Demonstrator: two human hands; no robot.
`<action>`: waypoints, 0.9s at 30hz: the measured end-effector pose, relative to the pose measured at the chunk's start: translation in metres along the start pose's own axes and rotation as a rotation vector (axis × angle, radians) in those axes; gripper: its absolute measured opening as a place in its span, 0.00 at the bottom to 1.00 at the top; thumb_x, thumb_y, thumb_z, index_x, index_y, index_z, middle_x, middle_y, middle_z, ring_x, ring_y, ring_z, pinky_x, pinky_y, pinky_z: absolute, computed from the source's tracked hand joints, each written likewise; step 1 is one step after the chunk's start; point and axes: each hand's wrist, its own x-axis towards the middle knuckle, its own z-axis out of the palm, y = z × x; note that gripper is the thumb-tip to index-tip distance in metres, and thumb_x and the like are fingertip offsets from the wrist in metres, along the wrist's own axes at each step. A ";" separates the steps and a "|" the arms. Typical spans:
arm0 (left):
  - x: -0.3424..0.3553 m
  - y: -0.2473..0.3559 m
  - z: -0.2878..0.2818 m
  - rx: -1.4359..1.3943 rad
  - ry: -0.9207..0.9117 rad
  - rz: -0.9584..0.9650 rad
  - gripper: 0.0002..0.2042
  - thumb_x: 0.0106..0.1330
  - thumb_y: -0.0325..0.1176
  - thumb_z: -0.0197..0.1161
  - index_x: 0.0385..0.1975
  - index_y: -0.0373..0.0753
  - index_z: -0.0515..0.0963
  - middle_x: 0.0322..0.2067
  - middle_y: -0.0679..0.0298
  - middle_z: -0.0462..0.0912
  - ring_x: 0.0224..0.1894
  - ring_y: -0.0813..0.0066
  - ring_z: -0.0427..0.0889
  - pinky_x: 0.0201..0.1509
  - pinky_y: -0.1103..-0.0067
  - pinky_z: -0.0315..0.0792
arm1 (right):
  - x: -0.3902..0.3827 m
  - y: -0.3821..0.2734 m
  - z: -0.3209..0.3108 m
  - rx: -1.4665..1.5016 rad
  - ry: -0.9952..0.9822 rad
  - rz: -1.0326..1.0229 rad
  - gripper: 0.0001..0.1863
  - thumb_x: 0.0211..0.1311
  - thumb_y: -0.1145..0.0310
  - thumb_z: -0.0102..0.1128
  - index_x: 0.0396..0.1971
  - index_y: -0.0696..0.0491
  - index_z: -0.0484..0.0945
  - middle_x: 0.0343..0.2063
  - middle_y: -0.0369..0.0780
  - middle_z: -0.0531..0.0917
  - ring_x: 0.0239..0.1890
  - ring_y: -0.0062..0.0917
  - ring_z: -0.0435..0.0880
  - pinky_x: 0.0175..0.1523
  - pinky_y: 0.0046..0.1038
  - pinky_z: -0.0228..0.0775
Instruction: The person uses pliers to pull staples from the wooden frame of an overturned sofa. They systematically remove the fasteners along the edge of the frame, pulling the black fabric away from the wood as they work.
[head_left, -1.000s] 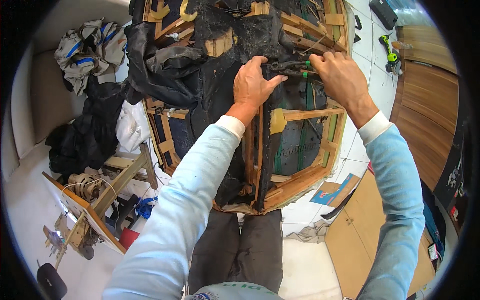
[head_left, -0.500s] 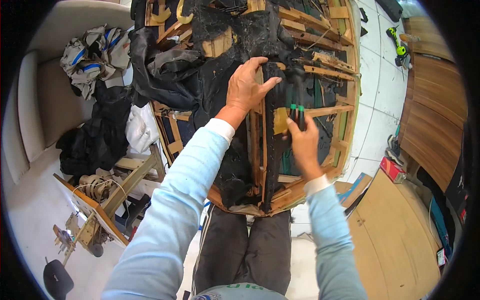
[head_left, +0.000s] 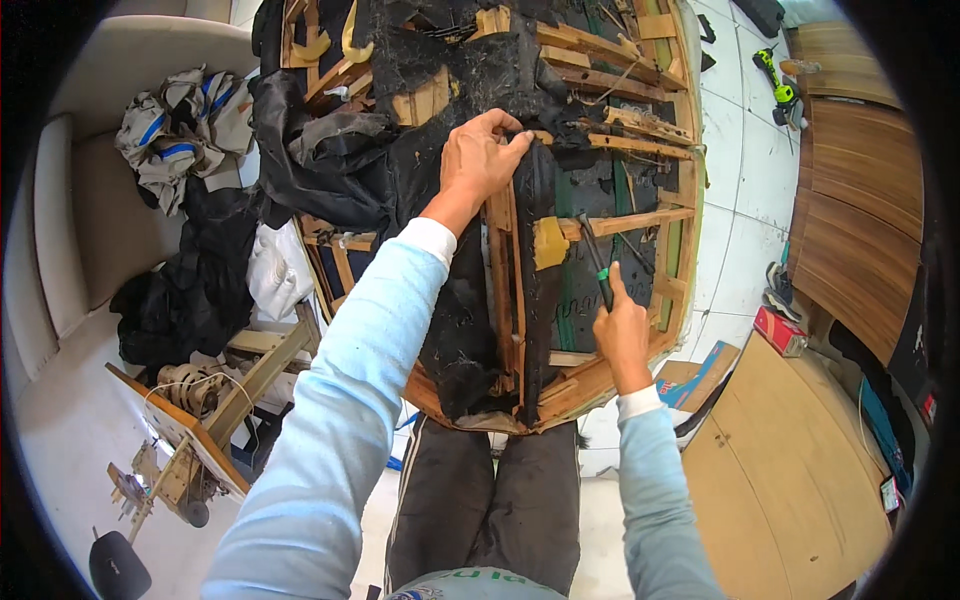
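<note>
An upturned wooden furniture frame [head_left: 683, 230] with torn black lining [head_left: 340, 150] lies in front of me. My left hand [head_left: 480, 160] is at the upper end of an upright slat wrapped in black fabric [head_left: 540, 190]. Its thumb and fingertips are pinched together there, and whatever is between them is too small to make out. In my right hand [head_left: 625, 340] is a hammer [head_left: 603, 275] with a black and green handle and a metal shaft. It is raised over the right half of the frame, its head hard to see. A yellowish patch [head_left: 549, 244] hangs on the slat beside it.
Crumpled beige cloth [head_left: 180, 130] and black fabric [head_left: 190, 270] lie by a sofa on the left. Below them stands a wooden stand with a motor [head_left: 190, 385]. To the right are a green power tool [head_left: 775, 75], a red box [head_left: 780, 332] and wooden panels [head_left: 780, 450].
My right hand has swung the hammer back, down and slightly right, off the slat's upper end. The left thumb has closed in against the fingers.
</note>
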 end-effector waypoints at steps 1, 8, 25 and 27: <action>0.001 0.004 -0.001 -0.020 -0.050 -0.039 0.19 0.67 0.50 0.75 0.49 0.42 0.89 0.40 0.54 0.92 0.44 0.61 0.91 0.51 0.68 0.83 | 0.003 0.005 -0.005 0.024 0.010 -0.007 0.43 0.62 0.80 0.63 0.79 0.48 0.66 0.37 0.65 0.85 0.39 0.62 0.87 0.44 0.55 0.76; 0.006 -0.029 -0.012 -0.209 -0.131 0.078 0.25 0.69 0.54 0.72 0.57 0.41 0.87 0.45 0.56 0.91 0.48 0.64 0.90 0.56 0.67 0.82 | 0.037 -0.038 -0.047 -0.413 0.401 -0.393 0.45 0.62 0.79 0.64 0.79 0.32 0.69 0.44 0.55 0.86 0.67 0.60 0.74 0.75 0.56 0.61; -0.014 -0.027 0.006 -0.151 0.048 0.204 0.31 0.58 0.56 0.81 0.56 0.42 0.87 0.52 0.50 0.90 0.56 0.54 0.89 0.62 0.65 0.81 | 0.064 -0.189 -0.119 -1.313 0.396 -0.459 0.21 0.84 0.58 0.49 0.69 0.37 0.81 0.45 0.47 0.92 0.71 0.52 0.75 0.77 0.64 0.51; -0.014 -0.026 0.004 -0.142 0.056 0.185 0.30 0.58 0.55 0.81 0.56 0.43 0.88 0.52 0.51 0.90 0.56 0.54 0.89 0.62 0.65 0.81 | 0.063 -0.205 -0.118 -1.355 0.394 -0.455 0.21 0.86 0.57 0.46 0.62 0.44 0.86 0.43 0.46 0.93 0.69 0.51 0.77 0.75 0.64 0.53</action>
